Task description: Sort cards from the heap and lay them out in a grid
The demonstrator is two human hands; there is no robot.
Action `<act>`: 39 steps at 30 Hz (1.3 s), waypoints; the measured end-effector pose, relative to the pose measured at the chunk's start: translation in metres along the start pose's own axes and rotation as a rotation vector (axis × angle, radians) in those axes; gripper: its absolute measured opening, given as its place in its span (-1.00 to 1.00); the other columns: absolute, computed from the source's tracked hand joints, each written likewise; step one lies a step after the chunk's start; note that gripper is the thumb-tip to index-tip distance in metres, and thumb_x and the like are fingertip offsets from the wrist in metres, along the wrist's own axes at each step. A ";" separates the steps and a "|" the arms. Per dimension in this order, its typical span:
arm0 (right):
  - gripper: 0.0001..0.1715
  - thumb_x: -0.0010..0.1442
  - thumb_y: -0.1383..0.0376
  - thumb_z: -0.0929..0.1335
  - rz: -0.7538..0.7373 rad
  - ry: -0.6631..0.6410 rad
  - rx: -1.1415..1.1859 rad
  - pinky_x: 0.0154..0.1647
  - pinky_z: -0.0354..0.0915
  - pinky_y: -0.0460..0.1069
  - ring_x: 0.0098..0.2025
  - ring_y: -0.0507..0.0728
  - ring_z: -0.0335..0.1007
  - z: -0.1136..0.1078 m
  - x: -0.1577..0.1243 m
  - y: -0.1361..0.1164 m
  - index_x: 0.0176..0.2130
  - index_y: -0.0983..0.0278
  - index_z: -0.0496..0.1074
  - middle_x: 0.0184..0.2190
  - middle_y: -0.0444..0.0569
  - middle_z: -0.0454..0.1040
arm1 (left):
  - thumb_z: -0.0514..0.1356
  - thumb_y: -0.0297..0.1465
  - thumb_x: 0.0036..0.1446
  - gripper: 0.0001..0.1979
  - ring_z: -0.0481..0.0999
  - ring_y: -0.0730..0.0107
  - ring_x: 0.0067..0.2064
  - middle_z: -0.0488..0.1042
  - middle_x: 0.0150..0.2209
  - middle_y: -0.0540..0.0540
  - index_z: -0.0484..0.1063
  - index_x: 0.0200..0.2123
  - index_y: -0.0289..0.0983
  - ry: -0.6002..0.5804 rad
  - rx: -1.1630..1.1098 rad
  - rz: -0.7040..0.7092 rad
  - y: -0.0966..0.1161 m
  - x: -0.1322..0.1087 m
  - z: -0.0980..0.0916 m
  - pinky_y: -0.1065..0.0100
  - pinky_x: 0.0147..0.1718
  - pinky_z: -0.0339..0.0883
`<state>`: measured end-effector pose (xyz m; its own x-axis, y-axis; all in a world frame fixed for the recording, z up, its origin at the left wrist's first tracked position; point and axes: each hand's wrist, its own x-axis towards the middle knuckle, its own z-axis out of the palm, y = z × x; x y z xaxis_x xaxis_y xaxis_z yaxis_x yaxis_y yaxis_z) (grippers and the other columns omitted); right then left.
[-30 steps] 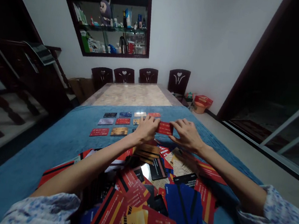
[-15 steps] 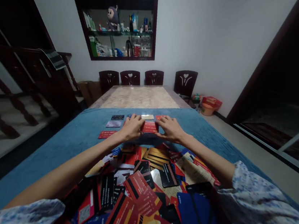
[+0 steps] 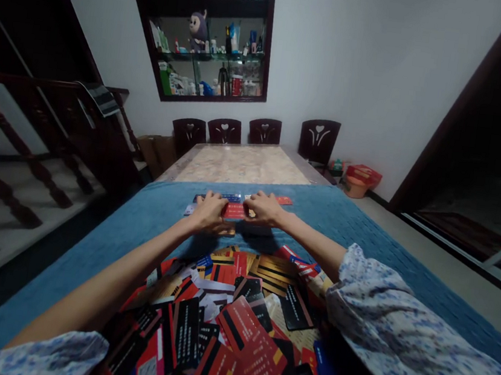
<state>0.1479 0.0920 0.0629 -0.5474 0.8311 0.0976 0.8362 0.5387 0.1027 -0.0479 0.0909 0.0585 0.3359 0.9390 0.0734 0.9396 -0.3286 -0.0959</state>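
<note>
A red bank-style card [image 3: 235,211] is held between my two hands above the blue cloth. My left hand [image 3: 209,211] has curled fingers at the card's left edge, and a gold card [image 3: 229,230] shows just under it. At the right edge, my right hand [image 3: 262,208] pinches with thumb and fingers bent; its fingertips are partly hidden. Behind the hands lie a dark blue card [image 3: 231,197] and another red card [image 3: 284,201], partly covered. Closer to me spreads a large heap of mixed cards [image 3: 250,339], red, black, gold and blue, overlapping one another.
The blue cloth [image 3: 319,220] covers the near part of a long table [image 3: 235,164] with a stone-like top. Dark chairs [image 3: 264,131] stand at its far end. A wooden railing [image 3: 26,84] is on the left, and an orange tub [image 3: 355,187] sits on the floor at right.
Both my hands have shifted left with the red card and come closer together. My right forearm has swung inward over the heap's right side. The view has turned slightly left.
</note>
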 end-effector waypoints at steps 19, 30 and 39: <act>-0.57 0.16 0.09 0.36 0.024 -0.138 0.019 0.10 0.17 0.36 0.18 0.41 0.21 0.024 0.071 -0.008 -0.03 0.23 0.51 0.09 0.18 0.47 | 0.15 -0.46 0.02 -0.52 0.23 -0.17 0.17 0.47 0.10 -0.23 0.39 0.07 -0.18 -0.128 0.004 -0.119 -0.033 0.033 0.024 -0.12 0.04 0.16; -0.53 0.14 0.11 0.38 0.047 -0.211 0.046 0.13 0.19 0.34 0.22 0.42 0.21 0.032 0.083 -0.002 0.01 0.22 0.51 0.09 0.19 0.47 | 0.15 -0.49 -0.04 -0.60 0.23 -0.15 0.15 0.49 0.01 -0.26 0.47 -0.07 -0.20 -0.153 0.017 -0.099 -0.032 0.046 0.029 -0.08 -0.01 0.18; -0.55 0.10 0.20 0.37 0.039 -0.231 0.053 0.16 0.15 0.38 0.21 0.41 0.23 0.032 0.086 -0.004 -0.01 0.28 0.51 0.08 0.22 0.48 | 0.16 -0.52 -0.08 -0.70 0.27 -0.16 0.12 0.52 -0.11 -0.28 0.50 -0.21 -0.25 -0.203 0.032 -0.099 -0.031 0.050 0.029 -0.07 -0.02 0.20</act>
<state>0.0986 0.1659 0.0393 -0.4975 0.8578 -0.1288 0.8606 0.5068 0.0508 -0.0623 0.1512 0.0359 0.2191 0.9687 -0.1166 0.9636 -0.2336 -0.1298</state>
